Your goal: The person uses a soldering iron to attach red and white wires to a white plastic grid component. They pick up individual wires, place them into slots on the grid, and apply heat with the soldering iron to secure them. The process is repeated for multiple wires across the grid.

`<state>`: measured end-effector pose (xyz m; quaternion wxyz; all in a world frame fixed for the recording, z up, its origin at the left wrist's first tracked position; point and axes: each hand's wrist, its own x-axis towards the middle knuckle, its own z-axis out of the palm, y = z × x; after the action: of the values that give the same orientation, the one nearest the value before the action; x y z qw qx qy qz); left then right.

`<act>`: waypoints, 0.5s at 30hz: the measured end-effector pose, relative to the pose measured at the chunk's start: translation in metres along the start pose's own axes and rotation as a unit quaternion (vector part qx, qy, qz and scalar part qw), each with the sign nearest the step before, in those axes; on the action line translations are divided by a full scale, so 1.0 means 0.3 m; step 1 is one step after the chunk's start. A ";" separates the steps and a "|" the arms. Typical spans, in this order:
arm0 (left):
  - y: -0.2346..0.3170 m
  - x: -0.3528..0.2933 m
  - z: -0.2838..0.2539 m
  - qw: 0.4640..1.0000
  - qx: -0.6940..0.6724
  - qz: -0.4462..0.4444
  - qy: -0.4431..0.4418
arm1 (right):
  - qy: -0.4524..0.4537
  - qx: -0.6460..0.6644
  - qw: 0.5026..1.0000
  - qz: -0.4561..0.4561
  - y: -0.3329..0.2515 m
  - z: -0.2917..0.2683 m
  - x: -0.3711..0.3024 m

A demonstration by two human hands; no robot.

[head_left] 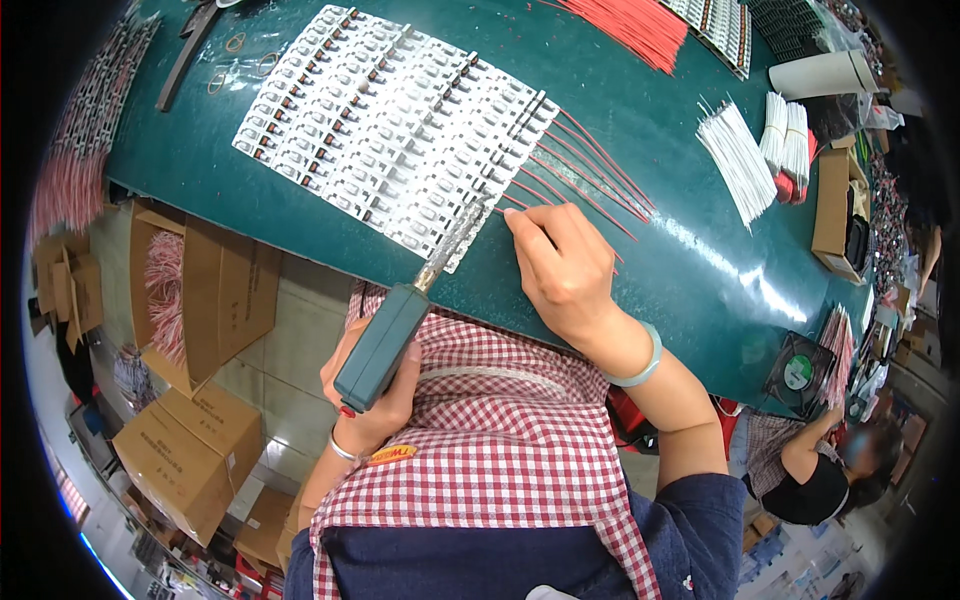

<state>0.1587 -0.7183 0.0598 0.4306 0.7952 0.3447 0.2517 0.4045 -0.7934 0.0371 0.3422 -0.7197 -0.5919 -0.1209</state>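
My left hand (pixel 375 385) is wrapped round the grip of a dark green soldering gun (pixel 383 345). Its metal tip reaches the near right corner of a white panel (pixel 370 130) of small parts set in rows. Close by, my right hand (pixel 562 262) has thumb and index finger pinched on a thin red wire (pixel 513 204) at the panel's right edge. Several more red wires (pixel 600 160) fan out from that edge over the table. Whether the tip touches the wire end is too small to tell.
On the green table (pixel 690 290) lie white wires (pixel 737 160), a red wire bundle (pixel 630 30), rubber bands (pixel 235 43) and a dark bar (pixel 187 60). A black fan (pixel 800 368) stands at right, near another person (pixel 820 465). Cardboard boxes (pixel 190 450) sit below left.
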 end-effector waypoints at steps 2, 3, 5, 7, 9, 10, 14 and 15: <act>0.011 0.010 -0.002 1.000 0.007 0.011 -0.003 | -0.006 0.002 1.000 -0.003 0.000 0.000 0.001; 0.011 0.011 -0.002 1.000 0.006 0.012 -0.005 | -0.009 0.003 1.000 -0.005 0.001 0.001 0.001; 0.010 0.012 -0.003 1.000 0.005 0.013 -0.009 | -0.011 -0.002 1.000 -0.004 0.002 0.002 -0.002; 0.015 0.016 -0.005 1.000 0.011 0.011 -0.019 | -0.013 -0.008 1.000 -0.006 0.001 0.004 -0.002; 0.016 0.018 -0.003 1.000 0.015 0.010 -0.024 | -0.013 -0.014 1.000 -0.009 0.001 0.004 0.001; 0.015 0.018 -0.001 1.000 0.016 0.009 -0.023 | -0.013 -0.015 1.000 -0.010 0.000 0.004 0.002; 0.010 0.016 0.004 1.000 0.012 0.012 -0.018 | -0.015 -0.024 0.999 -0.015 -0.002 0.004 0.004; 0.010 0.017 0.004 1.000 0.012 0.012 -0.018 | -0.016 -0.027 0.999 -0.016 -0.002 0.005 0.005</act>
<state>0.1638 -0.7162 0.0625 0.4239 0.8089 0.3303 0.2387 0.4040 -0.7913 0.0372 0.3114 -0.7206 -0.6056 -0.1306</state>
